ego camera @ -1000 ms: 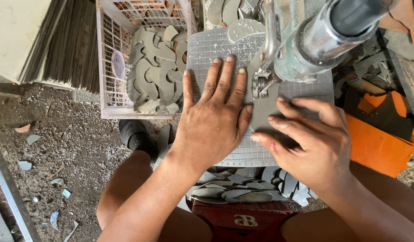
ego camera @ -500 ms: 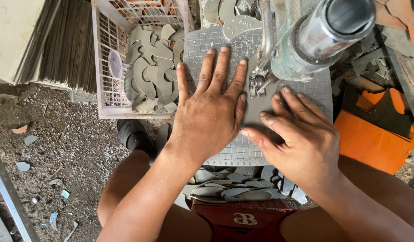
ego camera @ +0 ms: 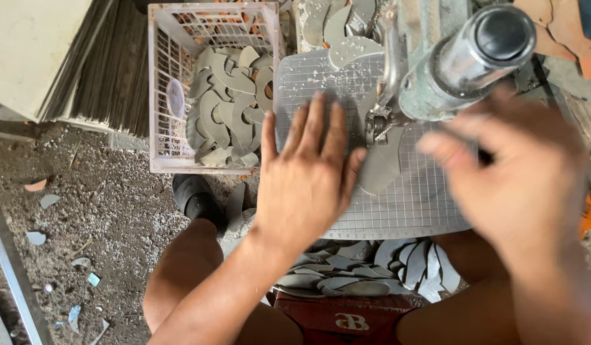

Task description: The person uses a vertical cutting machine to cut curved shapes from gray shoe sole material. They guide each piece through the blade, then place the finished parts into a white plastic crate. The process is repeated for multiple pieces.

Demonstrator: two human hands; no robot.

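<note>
Lifted off the gridded table, the right hand now blurs at 3 o'clock, fingers spread, holding nothing. Left hand stays flat, fingers open, its fingertips pinning the grey curved cut piece beneath the cutter head.

Grey curved tile piece, flat on gridded cutting table

We find bare room on the gridded grey cutting plate below the steel cutter head; our flat left hand blocks its left half.
</note>
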